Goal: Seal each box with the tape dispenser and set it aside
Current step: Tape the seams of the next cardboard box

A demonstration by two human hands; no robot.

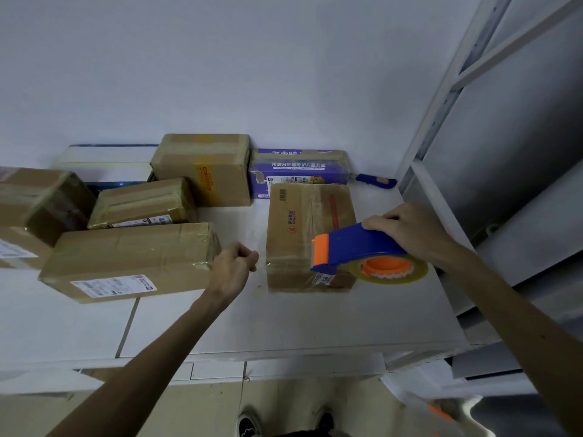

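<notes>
A brown cardboard box (299, 228) with a red stripe lies on the white table (284, 323), right of centre. My right hand (407, 230) grips the handle of a blue and orange tape dispenser (356, 247), held over the box's near right corner, with its roll of clear tape (391, 269) hanging past the box edge. My left hand (235, 263) is just left of the box's near left corner, fingers curled together as if pinching the clear tape end; the tape itself is hard to see.
Several taped brown boxes (132, 260) crowd the left and back of the table. A purple printed box (299, 171) and a white one (107, 165) stand against the wall. A blue utility knife (377, 181) lies at the back right. Grey metal shelving (504, 152) rises on the right.
</notes>
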